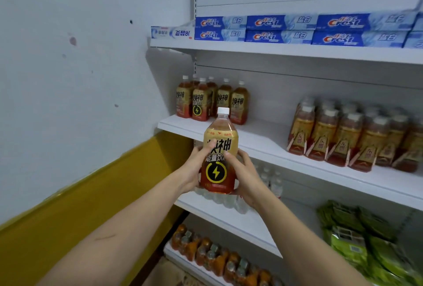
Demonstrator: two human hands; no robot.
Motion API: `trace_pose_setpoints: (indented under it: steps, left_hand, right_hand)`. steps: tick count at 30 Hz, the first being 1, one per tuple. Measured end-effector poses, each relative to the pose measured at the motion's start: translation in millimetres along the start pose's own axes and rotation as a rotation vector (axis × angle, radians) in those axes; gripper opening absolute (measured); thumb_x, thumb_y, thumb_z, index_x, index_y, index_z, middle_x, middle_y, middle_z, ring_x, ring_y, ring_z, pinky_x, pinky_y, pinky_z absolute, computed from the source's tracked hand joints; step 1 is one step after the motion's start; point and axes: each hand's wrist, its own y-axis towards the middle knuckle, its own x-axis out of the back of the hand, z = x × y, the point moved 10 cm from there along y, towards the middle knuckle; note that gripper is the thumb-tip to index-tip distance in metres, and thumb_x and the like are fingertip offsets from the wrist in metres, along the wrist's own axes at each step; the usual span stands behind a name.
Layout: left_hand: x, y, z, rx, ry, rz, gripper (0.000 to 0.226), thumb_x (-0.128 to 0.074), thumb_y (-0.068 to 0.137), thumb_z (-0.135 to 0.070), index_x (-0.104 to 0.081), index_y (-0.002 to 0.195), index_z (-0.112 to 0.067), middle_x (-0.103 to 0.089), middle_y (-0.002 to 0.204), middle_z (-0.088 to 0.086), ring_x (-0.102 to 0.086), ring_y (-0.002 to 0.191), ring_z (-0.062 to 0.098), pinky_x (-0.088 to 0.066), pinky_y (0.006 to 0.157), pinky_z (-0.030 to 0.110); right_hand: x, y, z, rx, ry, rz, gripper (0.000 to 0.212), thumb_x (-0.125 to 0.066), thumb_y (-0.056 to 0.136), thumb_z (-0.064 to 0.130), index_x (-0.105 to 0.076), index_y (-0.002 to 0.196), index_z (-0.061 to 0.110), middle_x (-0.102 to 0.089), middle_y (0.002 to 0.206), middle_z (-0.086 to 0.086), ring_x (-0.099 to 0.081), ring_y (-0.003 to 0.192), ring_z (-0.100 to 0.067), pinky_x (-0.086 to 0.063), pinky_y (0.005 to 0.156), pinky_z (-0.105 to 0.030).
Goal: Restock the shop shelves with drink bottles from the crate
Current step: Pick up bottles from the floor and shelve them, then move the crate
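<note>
An energy drink bottle point(220, 146) with a white cap, gold and red label and a lightning-bolt mark is held upright in front of the shelving. My left hand point(194, 167) grips its left side and my right hand point(243, 174) grips its right side. It hangs just in front of and below the middle shelf point(258, 146), where several bottles of the same drink point(211, 100) stand in a group at the left end. The crate is not in view.
Packs of amber bottled drinks point(352, 137) fill the right of the middle shelf. Toothpaste boxes point(281, 29) lie on the top shelf. Water bottles point(272, 180) stand on the shelf below, green packets point(357, 235) lower right, orange bottles point(212, 256) at the bottom. A wall point(75, 91) closes the left.
</note>
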Motion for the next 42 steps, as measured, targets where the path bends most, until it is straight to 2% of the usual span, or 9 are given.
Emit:
trace_pose_setpoints:
  steps: [6,10,16,23,27,31,34,38,42]
  left_hand:
    - [-34.3,50.2,-28.3,-0.089,0.067,0.001,0.065,-0.079,0.081,-0.039,-0.049,0.136,-0.025,-0.071,0.114,0.003,-0.070,0.101,0.018,-0.059,0.079,0.045]
    - [-38.8,77.2,-38.6,-0.111,0.097,-0.003,0.078,-0.083,0.067,-0.048,-0.051,0.135,-0.027,-0.070,0.117,0.006,-0.068,0.107,0.021,-0.056,0.090,0.050]
    - [-33.1,120.3,-46.5,-0.105,0.102,-0.001,0.071,-0.080,0.070,-0.049,-0.051,0.133,-0.031,-0.069,0.121,0.005,-0.068,0.109,0.024,-0.054,0.091,0.058]
    - [-20.0,185.8,-66.3,-0.138,0.036,0.042,0.048,-0.071,0.087,-0.040,-0.051,0.129,-0.032,-0.070,0.114,-0.002,-0.062,0.106,0.016,-0.053,0.088,0.050]
    - [-7.9,228.2,-76.5,-0.161,0.009,0.067,0.049,-0.069,0.089,-0.038,-0.048,0.132,-0.029,-0.067,0.122,-0.001,-0.061,0.110,0.016,-0.051,0.097,0.049]
    - [9.7,272.2,-77.2,-0.171,-0.031,0.075,0.059,-0.071,0.080,-0.044,-0.048,0.132,-0.029,-0.065,0.126,0.001,-0.060,0.115,0.018,-0.048,0.102,0.045]
    - [22.6,301.7,-71.5,-0.156,-0.023,0.105,0.060,-0.074,0.074,-0.049,-0.049,0.126,-0.033,-0.064,0.130,0.001,-0.057,0.123,0.021,-0.038,0.112,0.053]
    - [36.3,335.3,-65.9,-0.147,-0.026,0.136,0.070,-0.083,0.065,-0.058,-0.052,0.124,-0.037,-0.065,0.131,0.000,-0.055,0.128,0.022,-0.030,0.118,0.053]
    - [48.1,363.9,-72.2,-0.185,-0.086,0.134,0.083,-0.082,0.067,-0.052,-0.047,0.137,-0.027,-0.067,0.129,0.002,-0.058,0.125,0.020,-0.039,0.114,0.046]
  right_hand:
    - [47.9,46.2,16.8,-0.014,0.027,-0.007,0.053,-0.069,0.088,0.048,-0.039,0.131,0.039,-0.068,0.117,0.003,-0.069,0.102,-0.020,-0.060,0.081,-0.052]
    - [56.2,69.6,21.9,0.011,0.036,0.022,0.052,-0.067,0.092,0.034,-0.036,0.134,0.036,-0.064,0.122,0.001,-0.066,0.105,-0.020,-0.060,0.074,-0.047]
    - [58.1,111.1,28.6,0.053,0.005,0.032,0.059,-0.069,0.092,0.028,-0.034,0.138,0.038,-0.062,0.125,0.000,-0.064,0.108,-0.020,-0.058,0.084,-0.058]
    - [50.3,175.4,51.9,0.162,-0.027,0.041,0.067,-0.072,0.091,0.028,-0.030,0.142,0.036,-0.060,0.129,-0.001,-0.064,0.104,-0.012,-0.059,0.086,-0.051]
    - [41.9,217.6,60.7,0.192,-0.058,0.032,0.073,-0.071,0.092,0.028,-0.025,0.148,0.031,-0.055,0.134,0.000,-0.062,0.105,-0.011,-0.059,0.071,-0.037]
    - [32.3,264.0,61.1,0.228,-0.065,0.010,0.077,-0.073,0.090,0.023,-0.024,0.149,0.025,-0.052,0.140,-0.005,-0.057,0.120,-0.020,-0.052,0.100,-0.045]
    - [24.4,290.5,55.1,0.229,-0.057,0.008,0.079,-0.073,0.090,0.019,-0.024,0.151,0.021,-0.053,0.138,-0.006,-0.056,0.118,-0.016,-0.050,0.103,-0.041]
    - [15.6,321.8,48.2,0.250,-0.057,0.003,0.077,-0.073,0.090,0.014,-0.024,0.150,0.019,-0.058,0.125,0.006,-0.057,0.107,-0.001,-0.054,0.088,-0.022]
    - [7.5,355.0,48.5,0.275,-0.074,-0.003,0.076,-0.071,0.091,0.012,-0.025,0.151,0.020,-0.058,0.123,0.010,-0.056,0.103,0.005,-0.051,0.072,-0.012]
